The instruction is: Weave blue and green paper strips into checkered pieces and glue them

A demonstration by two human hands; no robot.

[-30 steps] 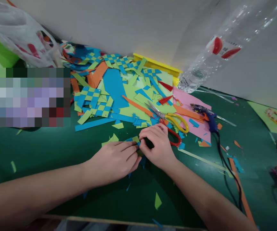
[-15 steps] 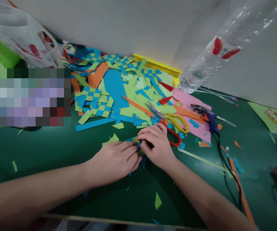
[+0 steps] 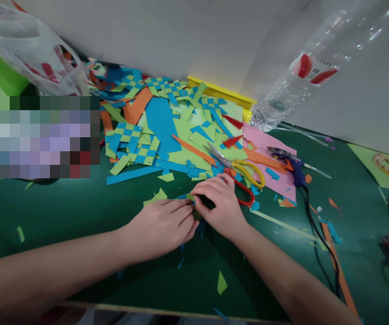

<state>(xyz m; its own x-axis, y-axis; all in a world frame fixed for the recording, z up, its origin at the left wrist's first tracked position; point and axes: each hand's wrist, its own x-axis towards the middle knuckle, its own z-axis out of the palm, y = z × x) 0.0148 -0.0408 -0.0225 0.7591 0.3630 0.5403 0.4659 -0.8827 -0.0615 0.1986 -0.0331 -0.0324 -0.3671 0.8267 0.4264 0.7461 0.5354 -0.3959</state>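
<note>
A small green and blue woven paper piece (image 3: 189,197) is mostly hidden between my two hands, low over the green table. My left hand (image 3: 167,223) covers its left part, fingers pressed together around it. On its right end, the thumb and index finger of my right hand (image 3: 219,205) are pinched. Just beyond my right hand lie scissors with yellow handles (image 3: 250,171) and red-handled scissors (image 3: 247,194). Behind them is a heap of blue and green paper strips with several woven pieces (image 3: 127,135).
A blue glue gun (image 3: 296,169) with a black cord lies right on pink paper (image 3: 279,180). A clear bottle (image 3: 296,90) stands behind, near a yellow tray (image 3: 221,90). A plastic bag (image 3: 42,54) is back left. Paper scraps dot the green table (image 3: 79,207).
My right thumb and index finger have closed together at the right end of the woven piece. My left hand has hardly moved.
</note>
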